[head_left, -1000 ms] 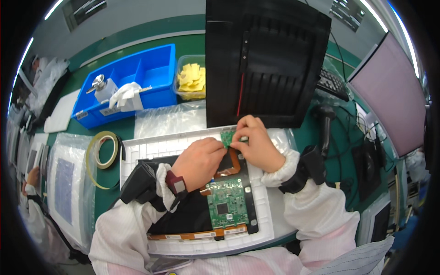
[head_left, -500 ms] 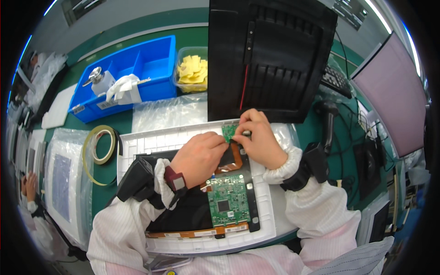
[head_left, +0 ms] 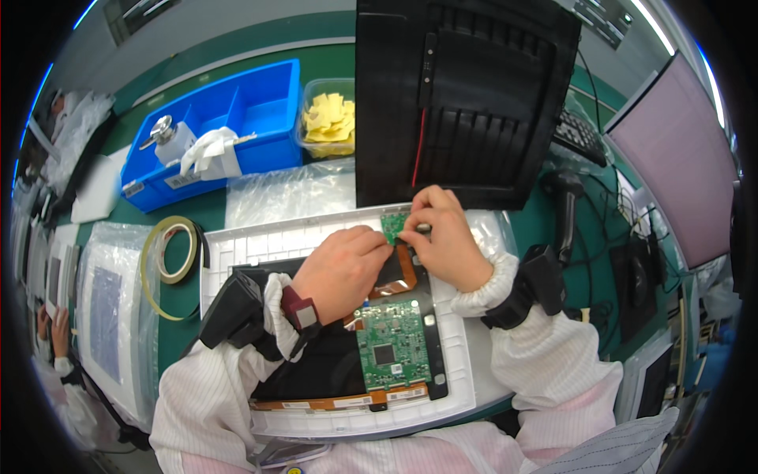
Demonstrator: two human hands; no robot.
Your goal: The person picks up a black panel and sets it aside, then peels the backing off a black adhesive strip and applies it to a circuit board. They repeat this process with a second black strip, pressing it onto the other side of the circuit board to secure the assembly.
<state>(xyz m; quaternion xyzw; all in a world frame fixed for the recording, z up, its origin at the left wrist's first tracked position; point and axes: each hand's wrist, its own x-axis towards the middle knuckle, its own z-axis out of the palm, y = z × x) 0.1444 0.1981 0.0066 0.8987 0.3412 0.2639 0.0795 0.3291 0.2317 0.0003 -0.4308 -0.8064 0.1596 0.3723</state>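
My left hand [head_left: 341, 270] is closed, its fingertips pressed together at the lower edge of a small green circuit board [head_left: 392, 223]. Opposite it, my right hand [head_left: 446, 241] is also closed, thumb and forefinger meeting at that same edge. A short metallic-ended piece [head_left: 424, 228] shows between the right fingers; its kind is hidden. From the fingertips an orange flex cable [head_left: 408, 270] runs down toward a larger green circuit board [head_left: 393, 340]. Both boards lie with a black display panel [head_left: 316, 371] in a white plastic frame [head_left: 462, 379]. The exact pinch point is covered by my fingers.
A large black housing panel [head_left: 466, 110] stands upright behind the frame. To the left are a blue divided bin [head_left: 260, 110], yellow pieces in a tub [head_left: 330, 122] and tape rolls [head_left: 178, 253]. A scanner [head_left: 565, 213] and monitor [head_left: 671, 158] stand right. A co-worker's hands [head_left: 57, 330] show far left.
My hands keep nearly the same pose at the small board. At the far left, the co-worker's hands have shifted, and both now show.
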